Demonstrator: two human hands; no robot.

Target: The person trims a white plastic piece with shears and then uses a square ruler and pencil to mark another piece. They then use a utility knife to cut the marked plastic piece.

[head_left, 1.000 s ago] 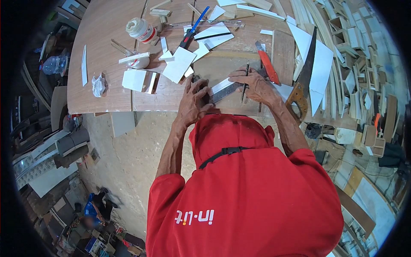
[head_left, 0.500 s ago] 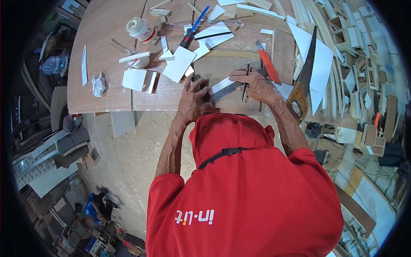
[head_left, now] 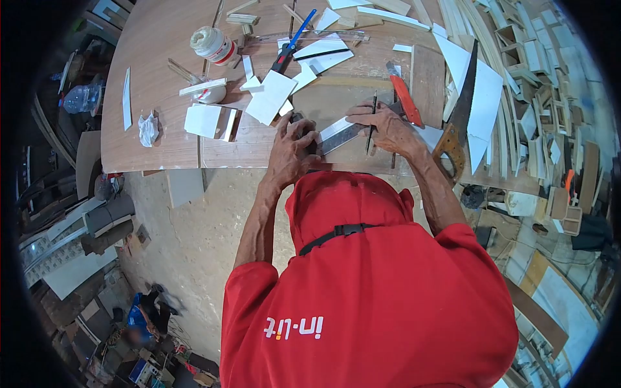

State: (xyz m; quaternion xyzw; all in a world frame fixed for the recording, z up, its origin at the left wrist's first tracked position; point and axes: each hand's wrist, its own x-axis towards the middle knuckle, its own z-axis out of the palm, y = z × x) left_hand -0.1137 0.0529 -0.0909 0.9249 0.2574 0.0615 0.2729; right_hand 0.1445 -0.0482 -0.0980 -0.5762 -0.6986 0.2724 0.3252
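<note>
My left hand (head_left: 293, 149) curls round the dark stock of a try square, whose metal blade (head_left: 341, 138) slants up to the right. A narrow white strip (head_left: 332, 131) lies along the blade's upper edge. In my right hand (head_left: 386, 131) a dark pencil (head_left: 373, 116) stands nearly upright between the fingers. That hand rests over the far part of the blade and strip, hiding some of both. Just beyond it lies a red-handled cutter (head_left: 407, 101). Beneath the square is a flat brown board (head_left: 339, 100).
A handsaw (head_left: 459, 119) lies to the right on white offcuts. Leftward are a white block (head_left: 203, 120), a glue jar (head_left: 213, 45), crumpled white material (head_left: 149, 129) and a white panel piece (head_left: 272, 97). A blue-bladed tool (head_left: 294, 42) lies behind. Another person (head_left: 139, 323) is low at left.
</note>
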